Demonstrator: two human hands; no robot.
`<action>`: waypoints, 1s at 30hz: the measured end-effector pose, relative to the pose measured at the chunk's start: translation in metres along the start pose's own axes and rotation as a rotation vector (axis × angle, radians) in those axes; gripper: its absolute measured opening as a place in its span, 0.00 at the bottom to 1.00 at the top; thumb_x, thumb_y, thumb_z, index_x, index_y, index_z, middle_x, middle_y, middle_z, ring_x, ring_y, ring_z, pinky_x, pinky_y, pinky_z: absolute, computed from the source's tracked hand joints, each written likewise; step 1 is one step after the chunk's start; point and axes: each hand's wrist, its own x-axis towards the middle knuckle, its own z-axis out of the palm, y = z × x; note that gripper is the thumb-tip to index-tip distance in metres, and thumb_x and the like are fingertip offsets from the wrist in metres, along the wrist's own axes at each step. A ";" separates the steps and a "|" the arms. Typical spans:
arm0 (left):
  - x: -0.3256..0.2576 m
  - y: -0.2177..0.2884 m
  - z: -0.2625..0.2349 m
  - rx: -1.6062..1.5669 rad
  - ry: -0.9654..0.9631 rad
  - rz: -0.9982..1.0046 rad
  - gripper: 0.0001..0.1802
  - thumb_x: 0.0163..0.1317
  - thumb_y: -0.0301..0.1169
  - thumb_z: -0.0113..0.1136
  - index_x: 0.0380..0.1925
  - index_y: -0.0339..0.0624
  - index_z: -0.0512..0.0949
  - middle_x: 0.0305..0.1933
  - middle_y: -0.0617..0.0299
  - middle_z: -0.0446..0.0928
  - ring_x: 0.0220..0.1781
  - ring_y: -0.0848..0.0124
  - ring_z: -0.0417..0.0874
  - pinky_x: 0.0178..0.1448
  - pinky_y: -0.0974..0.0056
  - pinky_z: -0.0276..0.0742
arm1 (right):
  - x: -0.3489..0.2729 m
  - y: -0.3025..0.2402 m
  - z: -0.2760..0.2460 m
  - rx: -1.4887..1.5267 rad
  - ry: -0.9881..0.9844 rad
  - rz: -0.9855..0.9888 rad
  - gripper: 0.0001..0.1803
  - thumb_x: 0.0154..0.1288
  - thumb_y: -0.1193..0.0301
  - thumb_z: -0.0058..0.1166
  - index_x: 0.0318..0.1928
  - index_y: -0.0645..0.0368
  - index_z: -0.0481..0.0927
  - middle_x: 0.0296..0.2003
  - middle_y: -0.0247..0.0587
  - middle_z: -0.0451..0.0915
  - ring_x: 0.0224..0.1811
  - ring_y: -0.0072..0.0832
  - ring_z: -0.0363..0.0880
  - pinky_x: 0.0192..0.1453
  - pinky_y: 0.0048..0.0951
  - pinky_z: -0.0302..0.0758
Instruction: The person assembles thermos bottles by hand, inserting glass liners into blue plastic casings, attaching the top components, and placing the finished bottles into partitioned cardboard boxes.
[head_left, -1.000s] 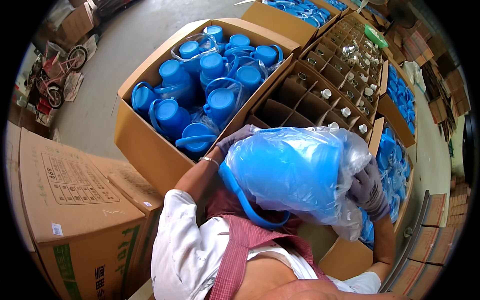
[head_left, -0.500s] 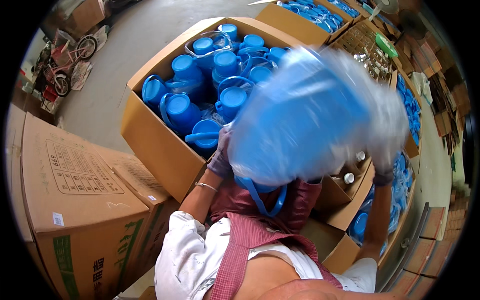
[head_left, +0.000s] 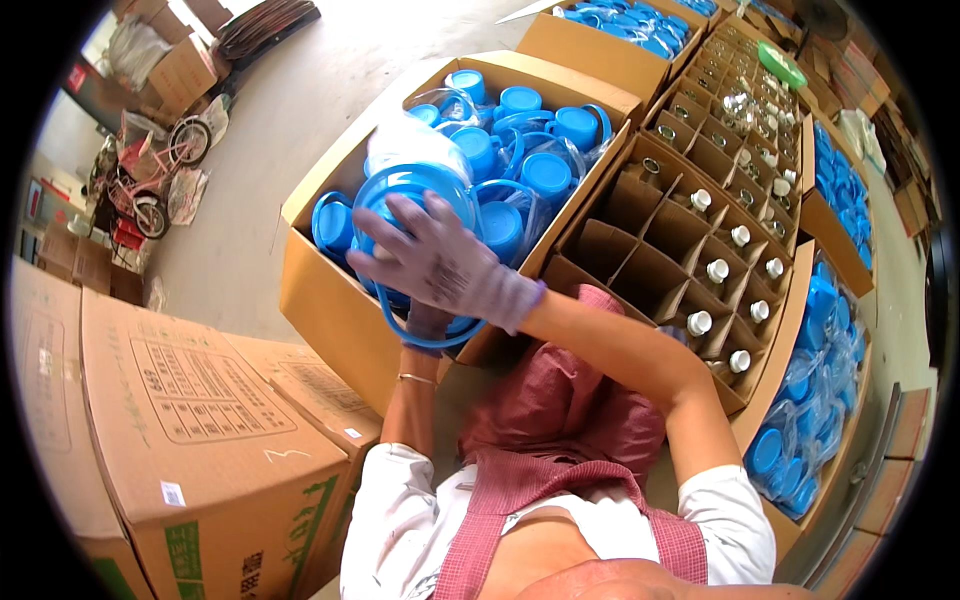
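A blue thermos flask (head_left: 415, 183) with a looped carrying handle is tilted over the near left part of an open carton (head_left: 335, 300). Pale plastic film (head_left: 410, 143) shows at its far end, blurred. My right hand (head_left: 440, 262), in a grey-purple glove, reaches across my body and lies over the flask with its fingers spread. Below it, my gloved left hand (head_left: 428, 325) is up against the flask's near side, inside the handle loop; its fingers are mostly hidden. Several other blue flasks (head_left: 546, 175) with cup lids stand in the carton, some in clear bags.
Right of the carton, a divided box (head_left: 640, 225) holds several white-capped bottles (head_left: 718, 270). Beyond are more bottle compartments and a green tray (head_left: 780, 66). Bagged blue parts (head_left: 800, 400) fill a box at right. Closed cartons (head_left: 220, 400) stand left; a bicycle (head_left: 150, 190) is farther back.
The large plastic-wrapped blue bundle has gone from in front of me. My right hand has swung from far right to the left, onto the flask, which has moved from my lap over the carton.
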 end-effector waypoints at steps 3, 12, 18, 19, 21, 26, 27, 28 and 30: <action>0.006 -0.003 -0.024 -0.176 -0.088 -0.065 0.24 0.75 0.38 0.43 0.65 0.37 0.64 0.63 0.53 0.73 0.62 0.59 0.76 0.62 0.56 0.78 | 0.036 0.009 0.017 0.057 -0.227 0.009 0.28 0.56 0.56 0.64 0.58 0.42 0.74 0.62 0.42 0.68 0.59 0.42 0.71 0.55 0.48 0.76; 0.022 0.041 -0.014 -0.800 -0.369 -0.020 0.33 0.74 0.49 0.41 0.68 0.34 0.60 0.71 0.46 0.66 0.74 0.52 0.64 0.80 0.41 0.47 | -0.029 0.160 0.121 0.957 -0.176 0.689 0.49 0.55 0.42 0.65 0.68 0.63 0.67 0.63 0.59 0.71 0.66 0.52 0.70 0.70 0.44 0.68; 0.078 0.058 -0.021 -0.360 -0.227 0.097 0.40 0.70 0.52 0.51 0.71 0.39 0.54 0.71 0.49 0.64 0.73 0.52 0.65 0.75 0.35 0.56 | -0.158 0.142 0.112 0.208 -0.812 0.971 0.64 0.45 0.26 0.59 0.71 0.60 0.58 0.63 0.58 0.69 0.65 0.55 0.69 0.70 0.52 0.64; 0.086 0.054 -0.015 -0.315 -0.192 0.082 0.40 0.70 0.52 0.53 0.71 0.39 0.55 0.71 0.49 0.63 0.73 0.53 0.65 0.74 0.35 0.58 | -0.170 0.135 0.113 0.122 -0.762 0.912 0.61 0.47 0.30 0.62 0.71 0.58 0.58 0.62 0.54 0.68 0.64 0.53 0.70 0.69 0.54 0.64; 0.095 0.050 -0.023 -0.285 -0.118 0.107 0.41 0.68 0.52 0.55 0.71 0.38 0.54 0.71 0.49 0.62 0.73 0.52 0.64 0.73 0.35 0.59 | -0.163 0.128 0.113 0.181 -0.715 0.908 0.47 0.51 0.49 0.68 0.69 0.52 0.65 0.58 0.54 0.71 0.62 0.51 0.72 0.66 0.48 0.68; 0.117 0.007 -0.018 -0.302 0.086 0.095 0.43 0.67 0.51 0.56 0.72 0.36 0.51 0.76 0.48 0.54 0.76 0.51 0.58 0.76 0.34 0.51 | -0.191 0.144 0.107 0.476 -0.560 0.938 0.23 0.53 0.67 0.62 0.52 0.43 0.79 0.49 0.48 0.77 0.54 0.47 0.76 0.62 0.45 0.70; 0.117 0.003 -0.021 -0.276 0.066 0.088 0.44 0.67 0.52 0.54 0.72 0.36 0.50 0.75 0.48 0.55 0.76 0.50 0.57 0.76 0.35 0.50 | -0.188 0.140 0.104 0.304 -0.657 0.833 0.20 0.52 0.65 0.62 0.49 0.45 0.80 0.46 0.46 0.79 0.54 0.47 0.76 0.63 0.45 0.68; 0.114 0.007 -0.040 -0.255 0.117 0.076 0.44 0.67 0.52 0.54 0.72 0.37 0.50 0.76 0.48 0.55 0.76 0.50 0.58 0.76 0.36 0.51 | -0.171 0.123 0.102 0.204 -0.741 0.753 0.20 0.52 0.62 0.62 0.48 0.47 0.80 0.47 0.44 0.79 0.54 0.46 0.76 0.64 0.45 0.66; 0.113 0.020 -0.069 -0.208 0.178 0.055 0.44 0.68 0.53 0.52 0.73 0.38 0.50 0.76 0.49 0.54 0.75 0.49 0.58 0.76 0.37 0.53 | -0.145 0.109 0.102 0.245 -0.787 0.721 0.20 0.52 0.61 0.63 0.46 0.51 0.80 0.46 0.46 0.80 0.52 0.46 0.78 0.62 0.44 0.69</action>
